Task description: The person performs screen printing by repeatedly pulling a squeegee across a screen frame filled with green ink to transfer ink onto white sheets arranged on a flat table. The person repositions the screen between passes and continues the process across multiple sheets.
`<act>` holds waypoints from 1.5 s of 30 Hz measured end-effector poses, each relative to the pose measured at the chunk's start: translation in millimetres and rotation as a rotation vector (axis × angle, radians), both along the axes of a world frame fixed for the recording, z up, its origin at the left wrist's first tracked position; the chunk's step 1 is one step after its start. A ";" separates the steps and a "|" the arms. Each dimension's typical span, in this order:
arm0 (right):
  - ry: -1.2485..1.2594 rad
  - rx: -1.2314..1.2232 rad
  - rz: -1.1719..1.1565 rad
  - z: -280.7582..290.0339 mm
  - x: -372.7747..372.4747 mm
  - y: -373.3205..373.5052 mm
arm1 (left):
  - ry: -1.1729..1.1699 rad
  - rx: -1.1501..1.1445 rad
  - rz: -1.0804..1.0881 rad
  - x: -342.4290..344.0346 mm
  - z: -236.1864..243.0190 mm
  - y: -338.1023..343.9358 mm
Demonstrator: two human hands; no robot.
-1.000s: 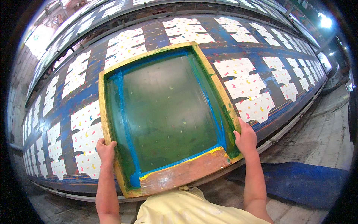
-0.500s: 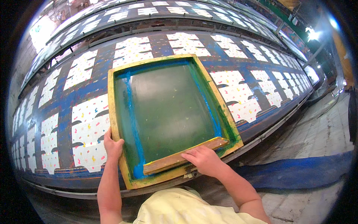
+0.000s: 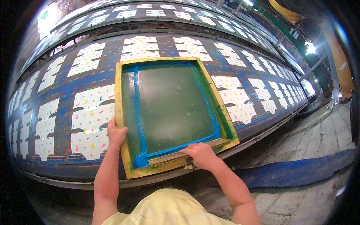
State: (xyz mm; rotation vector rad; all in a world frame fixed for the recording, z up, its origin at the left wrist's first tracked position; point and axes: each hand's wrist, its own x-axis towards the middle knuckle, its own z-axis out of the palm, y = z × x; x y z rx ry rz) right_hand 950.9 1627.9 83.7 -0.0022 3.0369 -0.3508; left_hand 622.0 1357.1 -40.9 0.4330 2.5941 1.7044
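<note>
Framed screen [image 3: 176, 105] sits at table's [image 3: 64, 116] near edge. Left hand [image 3: 117, 133] clamped on its left rail, right hand [image 3: 202, 155] on wooden squeegee [image 3: 168, 157]. Blue-stained tabletop, rows of white printed panels [image 3: 92, 120]. Blue strip [image 3: 292, 172] on floor past near edge, lit lamp [image 3: 310, 48] beyond far-right corner.

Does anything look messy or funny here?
Maybe: a blue blob, perhaps paint, sits inside the near left corner of the wooden frame, lumpier than the blue lines beside it. A long blue strip lies wavy-edged on the floor.
</note>
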 end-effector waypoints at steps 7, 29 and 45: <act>0.065 0.062 0.034 -12.5 12.6 -0.6 | 0.033 -0.085 0.045 5.7 8.9 1.4; 0.327 0.025 0.139 -46.5 -83.1 57.9 | 0.043 -0.095 0.066 9.6 10.8 7.4; 0.301 0.116 0.084 -52.8 -477.0 248.1 | 0.329 -0.450 0.210 22.8 19.5 16.9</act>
